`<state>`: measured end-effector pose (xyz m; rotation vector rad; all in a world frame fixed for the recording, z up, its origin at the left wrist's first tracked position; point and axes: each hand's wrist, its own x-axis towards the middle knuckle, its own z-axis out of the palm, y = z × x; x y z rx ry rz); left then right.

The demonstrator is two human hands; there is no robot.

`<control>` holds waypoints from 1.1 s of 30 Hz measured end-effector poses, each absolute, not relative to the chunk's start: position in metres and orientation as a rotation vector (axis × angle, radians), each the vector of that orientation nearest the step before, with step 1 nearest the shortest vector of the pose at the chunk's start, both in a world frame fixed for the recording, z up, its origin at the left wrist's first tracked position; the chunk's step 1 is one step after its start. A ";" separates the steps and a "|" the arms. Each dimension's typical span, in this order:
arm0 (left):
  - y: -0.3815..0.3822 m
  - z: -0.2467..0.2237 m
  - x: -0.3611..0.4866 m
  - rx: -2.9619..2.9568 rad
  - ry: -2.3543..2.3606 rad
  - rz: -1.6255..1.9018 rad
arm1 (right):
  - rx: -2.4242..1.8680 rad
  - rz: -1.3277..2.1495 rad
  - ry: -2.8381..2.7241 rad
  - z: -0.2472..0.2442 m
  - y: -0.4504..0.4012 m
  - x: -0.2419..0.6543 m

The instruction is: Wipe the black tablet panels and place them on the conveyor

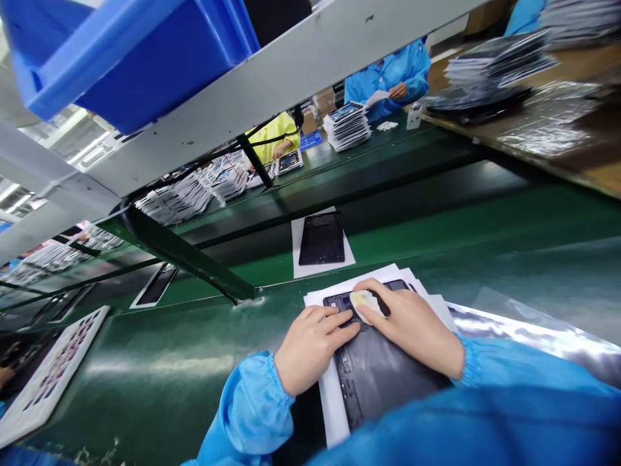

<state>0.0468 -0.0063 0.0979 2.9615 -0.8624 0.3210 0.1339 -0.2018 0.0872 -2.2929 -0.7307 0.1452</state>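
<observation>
A black tablet housing (pixel 388 369) lies on white sheets (pixel 334 414) in front of me, its lower part hidden by my blue sleeve. My left hand (pixel 313 343) rests on the housing's upper left edge, fingers stretched out and slightly apart. Between the thumb and fingers of my right hand (pixel 420 320) is a small white wiping cloth (pixel 366 305) with a yellowish patch. The cloth touches the top part of the housing, close to my left fingertips.
Another black panel on paper (pixel 323 239) lies on the green belt (pixel 402 226) ahead. A blue bin (pixel 160 65) sits on the grey shelf beam (pixel 272 71) overhead. Co-workers sit across, beside stacked panels (pixel 347 126). A white board (pixel 53 375) stands left.
</observation>
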 end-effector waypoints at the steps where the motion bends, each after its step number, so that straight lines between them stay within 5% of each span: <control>1: -0.006 0.098 0.046 2.948 -0.863 0.327 | -2.318 0.111 -0.715 0.087 -0.206 0.135; 23: -0.038 0.102 0.063 3.011 -0.875 0.252 | -2.246 0.017 -0.556 0.087 -0.244 0.126; 33: -0.068 0.101 0.075 3.051 -1.065 0.314 | -1.411 -0.081 0.216 0.064 -0.252 0.112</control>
